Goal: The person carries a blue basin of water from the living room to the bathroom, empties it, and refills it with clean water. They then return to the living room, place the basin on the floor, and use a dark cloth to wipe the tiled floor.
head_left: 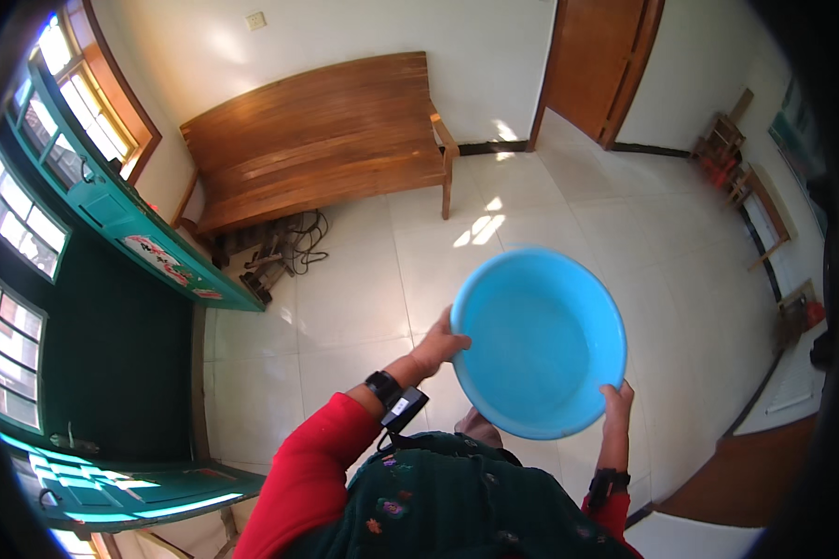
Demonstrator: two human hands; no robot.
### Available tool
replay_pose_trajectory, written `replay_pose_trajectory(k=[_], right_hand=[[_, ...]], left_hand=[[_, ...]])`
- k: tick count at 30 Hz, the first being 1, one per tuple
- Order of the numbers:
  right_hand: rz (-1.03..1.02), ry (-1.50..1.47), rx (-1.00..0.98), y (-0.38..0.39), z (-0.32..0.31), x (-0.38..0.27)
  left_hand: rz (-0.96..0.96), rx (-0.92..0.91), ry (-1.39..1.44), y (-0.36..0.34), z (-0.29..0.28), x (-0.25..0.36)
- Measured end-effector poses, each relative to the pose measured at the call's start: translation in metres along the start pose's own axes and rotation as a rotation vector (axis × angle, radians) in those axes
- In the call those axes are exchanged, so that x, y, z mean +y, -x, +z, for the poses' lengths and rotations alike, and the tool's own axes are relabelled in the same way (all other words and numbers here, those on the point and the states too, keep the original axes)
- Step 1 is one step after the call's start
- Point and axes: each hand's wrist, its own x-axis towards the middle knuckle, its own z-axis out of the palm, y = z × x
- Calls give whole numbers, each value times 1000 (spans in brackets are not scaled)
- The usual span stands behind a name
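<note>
A round light-blue plastic basin (536, 345) is held up in front of my body, its open side facing me. On the basin's left side, my left hand (438, 345) grips the rim, with the thumb over the inner edge. My right hand (617, 402) closes on the rim at the lower right, thumb on top and the other fingers mostly hidden beneath. No objects show inside the basin, though whether it holds a little water I cannot tell. Both wrists carry black bands.
A wooden bench (317, 140) stands against the far wall, with cables (309, 244) beneath it. Green double doors (121, 214) stand at the left. A brown door (592, 65) is at the back right. Small wooden chairs (721, 140) line the right wall above pale floor tiles (364, 279).
</note>
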Motion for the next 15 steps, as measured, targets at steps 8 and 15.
replay_pose_trajectory(k=[8,15], right_hand=[[6,30,89,-141,-91,-13],[-53,-32,261,-228,-135,-16]], left_hand=[[-65,-92,19,-154,100,18],[-36,-334,-7,-311,168,38]])
